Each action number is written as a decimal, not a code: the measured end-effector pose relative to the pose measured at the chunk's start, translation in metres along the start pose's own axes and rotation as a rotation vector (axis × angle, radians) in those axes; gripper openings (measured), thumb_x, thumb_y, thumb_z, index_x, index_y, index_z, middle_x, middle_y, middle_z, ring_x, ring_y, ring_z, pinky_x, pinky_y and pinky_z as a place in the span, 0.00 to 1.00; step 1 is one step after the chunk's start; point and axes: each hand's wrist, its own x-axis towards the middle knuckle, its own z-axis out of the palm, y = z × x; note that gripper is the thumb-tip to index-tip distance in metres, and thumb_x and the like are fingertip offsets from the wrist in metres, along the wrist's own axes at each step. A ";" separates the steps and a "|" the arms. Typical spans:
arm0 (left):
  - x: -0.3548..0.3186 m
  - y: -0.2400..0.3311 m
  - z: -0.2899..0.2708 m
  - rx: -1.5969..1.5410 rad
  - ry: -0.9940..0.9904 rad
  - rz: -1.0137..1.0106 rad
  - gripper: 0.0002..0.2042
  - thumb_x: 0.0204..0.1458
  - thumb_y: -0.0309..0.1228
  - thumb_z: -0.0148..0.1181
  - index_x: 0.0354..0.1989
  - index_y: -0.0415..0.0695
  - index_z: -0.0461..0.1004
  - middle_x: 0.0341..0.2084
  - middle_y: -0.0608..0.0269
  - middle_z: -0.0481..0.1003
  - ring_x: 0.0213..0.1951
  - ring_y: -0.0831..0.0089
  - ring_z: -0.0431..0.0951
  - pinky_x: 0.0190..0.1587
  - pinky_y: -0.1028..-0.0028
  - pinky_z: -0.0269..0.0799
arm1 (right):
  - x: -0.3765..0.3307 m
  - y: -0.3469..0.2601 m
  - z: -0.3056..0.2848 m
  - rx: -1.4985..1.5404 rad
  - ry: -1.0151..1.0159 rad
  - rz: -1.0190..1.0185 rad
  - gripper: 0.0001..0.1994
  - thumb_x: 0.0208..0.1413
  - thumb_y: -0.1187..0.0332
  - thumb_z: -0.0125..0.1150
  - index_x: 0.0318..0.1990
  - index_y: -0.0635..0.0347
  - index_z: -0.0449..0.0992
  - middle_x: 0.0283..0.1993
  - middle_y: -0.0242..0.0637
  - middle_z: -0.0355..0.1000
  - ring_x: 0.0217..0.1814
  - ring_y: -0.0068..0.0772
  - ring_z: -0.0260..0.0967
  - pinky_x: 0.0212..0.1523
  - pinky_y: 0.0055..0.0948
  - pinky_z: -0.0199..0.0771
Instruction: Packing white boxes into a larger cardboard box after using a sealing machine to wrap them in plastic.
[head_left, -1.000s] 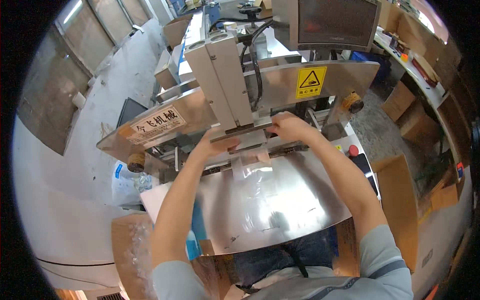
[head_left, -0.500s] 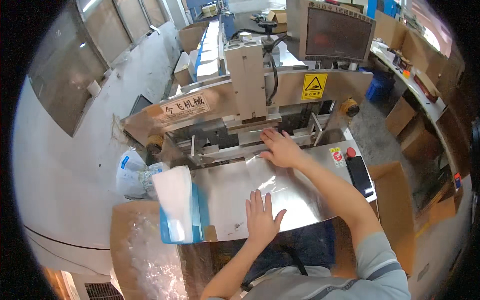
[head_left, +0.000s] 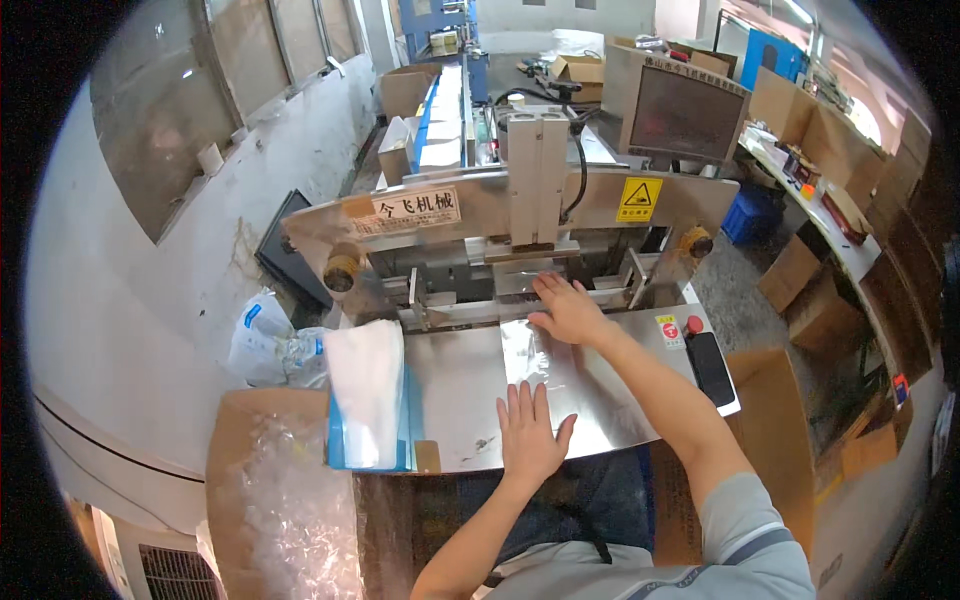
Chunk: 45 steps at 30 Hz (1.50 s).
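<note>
A strip of clear, shiny plastic film (head_left: 522, 350) lies on the steel worktop (head_left: 450, 400), running up toward the slot of the machine (head_left: 525, 250). My left hand (head_left: 533, 437) rests flat near the worktop's front edge, fingers stretched out, with the tips at the near part of the film. Farther back, my right hand (head_left: 572, 312) lies palm down at the slot, its fingers spread over the far end of the film. Neither hand grasps anything. The film's edges are hard to make out against the glossy steel.
A blue bin (head_left: 372, 455) with a stack of white sheets (head_left: 365, 380) stands at the worktop's left. Cardboard boxes flank it, the left one holding clear plastic bags (head_left: 295, 500). A black phone (head_left: 710, 368) and red button (head_left: 694, 325) sit at right. Behind the crossbar rises a monitor (head_left: 690, 112).
The whole view has shifted as my head moved, showing more of the room behind. Both hands keep nearly the same places on the worktop and stay flat.
</note>
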 end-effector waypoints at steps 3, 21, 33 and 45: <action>-0.001 -0.002 0.001 0.007 -0.041 -0.017 0.34 0.58 0.50 0.58 0.62 0.31 0.64 0.61 0.31 0.63 0.66 0.35 0.58 0.67 0.39 0.48 | 0.000 -0.006 -0.004 0.057 -0.033 0.042 0.36 0.60 0.46 0.55 0.68 0.64 0.61 0.74 0.50 0.56 0.77 0.51 0.50 0.71 0.61 0.51; -0.001 -0.009 -0.009 -0.179 0.109 -0.173 0.43 0.53 0.42 0.64 0.69 0.27 0.49 0.68 0.29 0.51 0.71 0.32 0.47 0.71 0.40 0.39 | 0.037 -0.002 -0.041 0.076 0.044 -0.028 0.27 0.65 0.50 0.49 0.56 0.67 0.72 0.59 0.55 0.72 0.66 0.54 0.65 0.68 0.59 0.53; -0.001 -0.014 -0.003 -0.273 0.229 -0.151 0.40 0.54 0.34 0.58 0.70 0.25 0.45 0.69 0.28 0.49 0.71 0.31 0.44 0.72 0.44 0.38 | -0.043 -0.010 -0.050 0.608 0.273 0.064 0.25 0.65 0.59 0.54 0.64 0.67 0.67 0.64 0.58 0.67 0.70 0.56 0.60 0.71 0.49 0.56; -0.003 -0.013 0.001 -0.309 0.236 -0.160 0.37 0.60 0.38 0.56 0.69 0.25 0.49 0.68 0.29 0.53 0.71 0.33 0.48 0.71 0.46 0.42 | -0.194 -0.048 -0.035 1.177 0.189 0.416 0.24 0.65 0.72 0.55 0.67 0.67 0.62 0.65 0.45 0.68 0.67 0.36 0.66 0.64 0.34 0.67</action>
